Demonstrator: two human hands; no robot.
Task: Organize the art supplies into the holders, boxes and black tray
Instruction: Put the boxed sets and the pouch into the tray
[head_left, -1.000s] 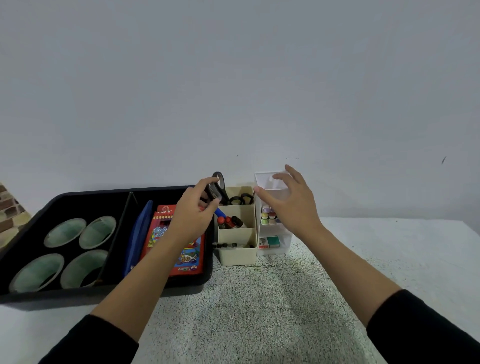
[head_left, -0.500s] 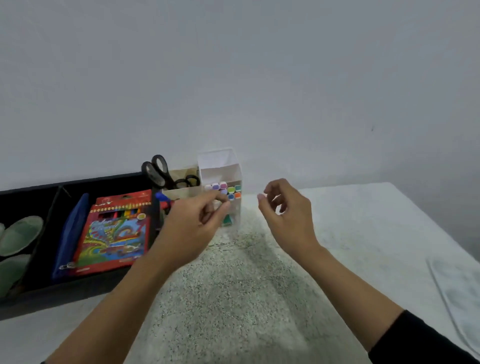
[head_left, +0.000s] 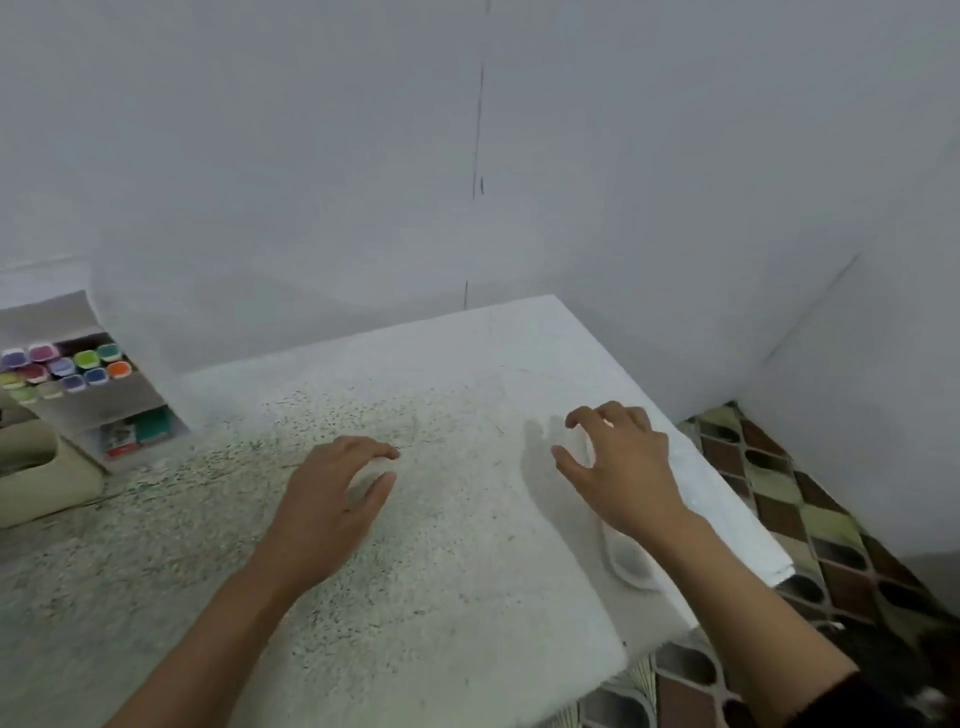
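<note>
A white paint palette lies flat near the table's right edge, blurred and pale against the tabletop. My right hand hovers over its far end with fingers spread and curved; I cannot tell whether they touch it. My left hand floats over the middle of the table, fingers loosely curled and holding nothing. At the far left stands the white holder with several colour-capped markers in its upper level. The beige holder is beside it, cut off by the frame.
The speckled white table ends close to the right of the palette. Beyond that edge a patterned tiled floor lies below. White walls stand behind and to the right. The black tray is out of view.
My view has swung right, so the black tray and scissors left the frame. Both hands moved right and lower; my right hand now sits over the palette.
</note>
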